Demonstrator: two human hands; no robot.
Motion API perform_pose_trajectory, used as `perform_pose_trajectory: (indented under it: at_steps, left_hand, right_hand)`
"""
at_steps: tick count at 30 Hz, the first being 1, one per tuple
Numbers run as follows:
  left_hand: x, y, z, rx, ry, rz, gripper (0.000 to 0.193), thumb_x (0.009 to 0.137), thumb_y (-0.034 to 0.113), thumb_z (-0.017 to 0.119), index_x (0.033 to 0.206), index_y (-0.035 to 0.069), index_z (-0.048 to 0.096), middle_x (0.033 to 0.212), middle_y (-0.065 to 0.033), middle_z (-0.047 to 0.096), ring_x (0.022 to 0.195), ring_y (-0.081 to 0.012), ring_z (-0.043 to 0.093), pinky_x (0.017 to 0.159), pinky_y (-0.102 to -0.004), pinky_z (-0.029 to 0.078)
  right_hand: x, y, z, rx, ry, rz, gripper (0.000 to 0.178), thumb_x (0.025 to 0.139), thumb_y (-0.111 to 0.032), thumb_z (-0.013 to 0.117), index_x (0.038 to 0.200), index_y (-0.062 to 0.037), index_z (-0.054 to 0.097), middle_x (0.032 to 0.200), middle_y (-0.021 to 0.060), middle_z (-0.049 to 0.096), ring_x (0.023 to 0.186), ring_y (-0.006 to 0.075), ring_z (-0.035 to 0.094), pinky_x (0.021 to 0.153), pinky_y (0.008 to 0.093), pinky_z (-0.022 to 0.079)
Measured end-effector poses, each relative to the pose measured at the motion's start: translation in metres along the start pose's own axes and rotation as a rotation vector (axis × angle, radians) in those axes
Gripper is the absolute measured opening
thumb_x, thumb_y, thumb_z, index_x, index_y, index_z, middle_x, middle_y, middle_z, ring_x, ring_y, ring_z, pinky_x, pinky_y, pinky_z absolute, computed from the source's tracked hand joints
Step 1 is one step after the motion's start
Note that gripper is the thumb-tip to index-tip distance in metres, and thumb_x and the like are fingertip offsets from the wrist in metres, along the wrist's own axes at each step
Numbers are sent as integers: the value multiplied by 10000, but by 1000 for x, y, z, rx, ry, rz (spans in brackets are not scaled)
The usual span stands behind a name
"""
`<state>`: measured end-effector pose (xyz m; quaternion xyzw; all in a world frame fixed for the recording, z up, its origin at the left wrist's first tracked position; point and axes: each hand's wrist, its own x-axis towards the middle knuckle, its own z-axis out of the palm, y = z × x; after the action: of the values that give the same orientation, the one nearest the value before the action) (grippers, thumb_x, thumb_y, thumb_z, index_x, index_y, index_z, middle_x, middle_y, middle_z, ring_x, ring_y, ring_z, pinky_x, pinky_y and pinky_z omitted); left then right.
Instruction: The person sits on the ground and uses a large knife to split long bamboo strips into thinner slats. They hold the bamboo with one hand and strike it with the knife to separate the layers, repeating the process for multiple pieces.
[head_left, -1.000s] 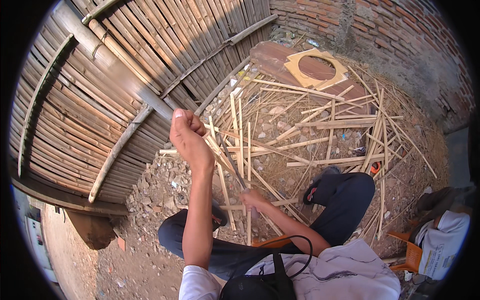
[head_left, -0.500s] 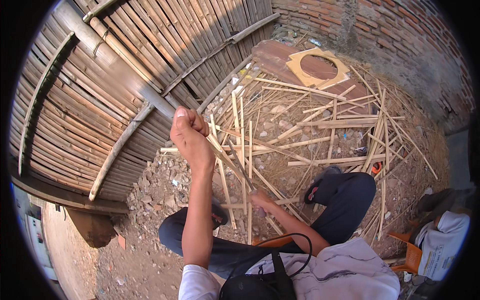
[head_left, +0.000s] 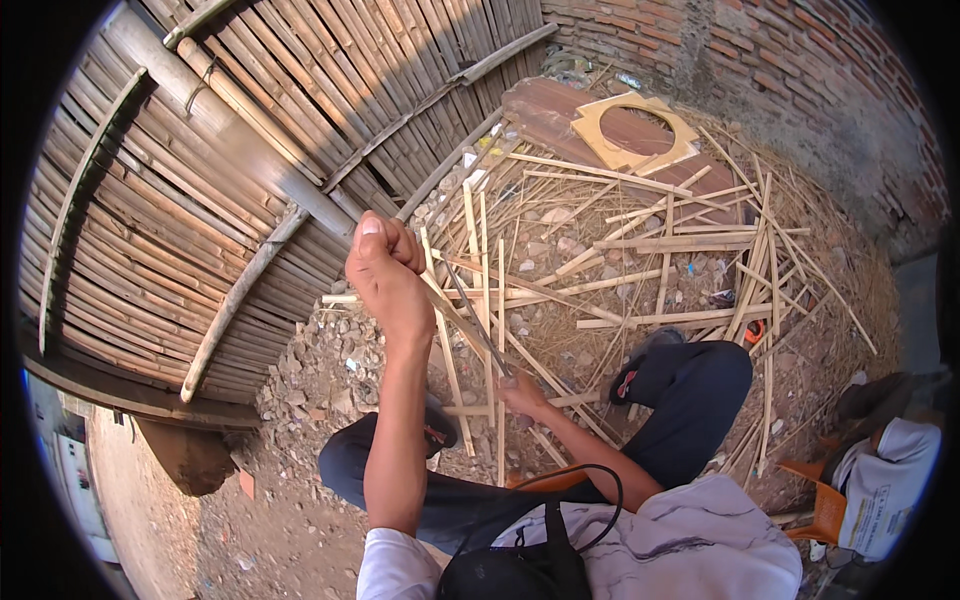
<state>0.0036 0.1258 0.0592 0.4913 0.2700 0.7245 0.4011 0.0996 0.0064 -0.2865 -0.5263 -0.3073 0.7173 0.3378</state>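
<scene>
At the far left we saw a fence of split bamboo, grey-brown and weathered, with a thick round pole slanting across it. Beneath it, we had earth and rubble in dull browns and greys.

Next came the left hand, raised and closed in a fist, thumb uppermost, around the upper end of a bamboo strip. We could see the strip leaving the fist and slanting down to the right, in front of the seated body: narrow, straight and pale tan. The part inside the fist was hidden.

Close beside it ran a knife, its blade long, slim and dark grey, pointing up and to the left. We could not tell whether the edge touched the strip. The right hand, lower and apart from the left, was wrapped around the handle.

Farther right, we saw more cut strips lying crisscross over straw and stones, cream to light yellow, mostly straight-edged and of uneven widths. Behind them lay a reddish-brown board, bearing a yellowish panel with a round opening. A brick wall curved along the upper right.
</scene>
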Motion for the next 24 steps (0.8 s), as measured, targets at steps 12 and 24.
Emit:
perform_pose_trajectory:
  at_steps: [12, 24]
  left_hand:
    - [2, 5, 6, -36, -50, -21, 419, 1116, 273, 403, 743, 126, 282, 613, 33, 231, 539, -68, 180, 485, -282, 167]
    - [-2, 17, -1, -89, -72, -155, 405, 1029, 309, 464, 708, 155, 271, 608, 51, 200, 552, -84, 148, 513, -305, 148]
  right_hand:
    - [14, 62, -28, 55, 77, 128, 144, 871, -55, 608, 746, -78, 540, 594, 19, 485, 450, 98, 426, 409, 293, 342]
    - [1, 112, -73, -21, 57, 410, 226, 840, -63, 620, 691, -114, 458, 575, -15, 421, 444, 87, 378, 413, 292, 329]
